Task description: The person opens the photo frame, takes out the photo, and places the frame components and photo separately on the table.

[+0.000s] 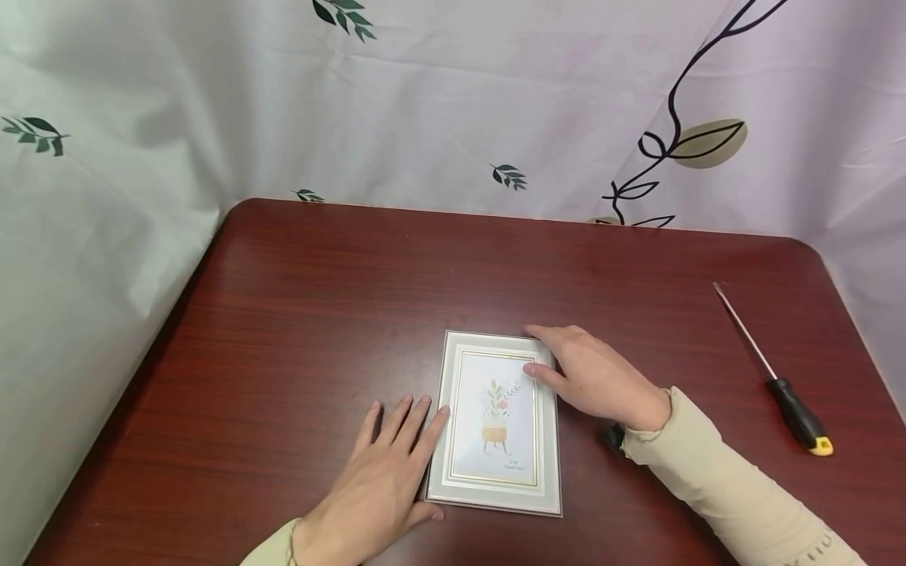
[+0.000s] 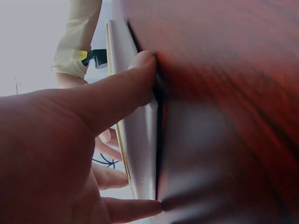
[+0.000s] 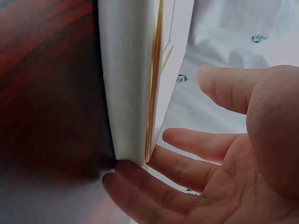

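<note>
A picture frame point(image 1: 495, 428) with a pale border, thin gold lines and a potted-plant print lies face up on the dark red table point(image 1: 318, 314). Along its left side rests my left hand point(image 1: 375, 487), fingers straight and spread, the thumb at the lower left corner. In the left wrist view that thumb presses against the white side point(image 2: 140, 154) of the frame. My right hand point(image 1: 594, 377) is at the upper right corner, its thumb over the front. The right wrist view shows the right fingers point(image 3: 177, 165) loosely extended around the frame's corner.
A screwdriver point(image 1: 796, 413) with a black and yellow handle lies on the right side of the table, its tip pointing away. A small black object point(image 1: 614, 437) shows beside the right cuff. Light leaf-patterned cloth point(image 1: 439, 102) hangs behind the table.
</note>
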A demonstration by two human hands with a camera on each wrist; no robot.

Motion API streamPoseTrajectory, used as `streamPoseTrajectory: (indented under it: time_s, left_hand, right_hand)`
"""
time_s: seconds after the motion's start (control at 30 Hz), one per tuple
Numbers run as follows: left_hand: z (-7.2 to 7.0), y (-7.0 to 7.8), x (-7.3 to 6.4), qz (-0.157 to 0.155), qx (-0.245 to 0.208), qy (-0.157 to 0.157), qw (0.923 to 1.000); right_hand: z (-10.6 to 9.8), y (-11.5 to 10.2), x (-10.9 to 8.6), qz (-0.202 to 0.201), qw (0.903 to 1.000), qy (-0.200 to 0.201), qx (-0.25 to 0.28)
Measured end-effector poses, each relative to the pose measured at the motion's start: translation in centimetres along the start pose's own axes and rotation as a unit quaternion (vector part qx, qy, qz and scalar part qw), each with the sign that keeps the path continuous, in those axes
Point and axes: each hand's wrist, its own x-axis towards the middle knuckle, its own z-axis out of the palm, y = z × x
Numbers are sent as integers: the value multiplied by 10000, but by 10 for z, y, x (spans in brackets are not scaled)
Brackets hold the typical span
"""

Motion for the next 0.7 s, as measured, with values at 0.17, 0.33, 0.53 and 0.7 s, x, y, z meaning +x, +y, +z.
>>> streamPoseTrajectory:
  time_s: [0.17, 0.33, 0.53, 0.7]
  left_hand:
    - [1, 0, 1, 20, -27, 21, 10000]
    - [1, 0, 1, 83, -86, 84, 9999]
    - [1, -1, 2, 113, -65, 145, 9998]
    - [1, -2, 3, 157, 56, 242, 9996]
  right_hand:
    - [2, -1, 0, -73, 10000, 54, -12]
    - [3, -4, 1, -108, 9999, 102, -67]
    - [4, -7, 2, -31, 9998, 116, -150]
    - [5, -7, 4, 19, 9997, 137, -183]
